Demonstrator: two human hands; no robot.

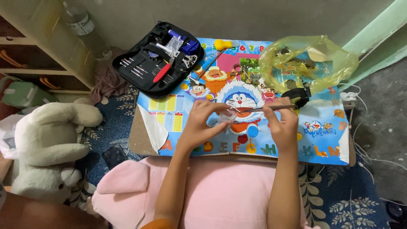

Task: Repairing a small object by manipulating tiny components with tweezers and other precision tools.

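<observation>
A small clear piece (227, 117), likely light and fragile, is pinched by the left hand (202, 121) over the tabletop (322, 140), while thin tweezers (263, 109) are gripped by the right hand (282, 123) beside it.

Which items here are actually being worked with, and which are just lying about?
In use: left hand pinching a small clear piece; right hand holding a thin tool.

Lying about: open tool case, yellow plastic bag, black watch strap, white plush toy, bottle.
</observation>
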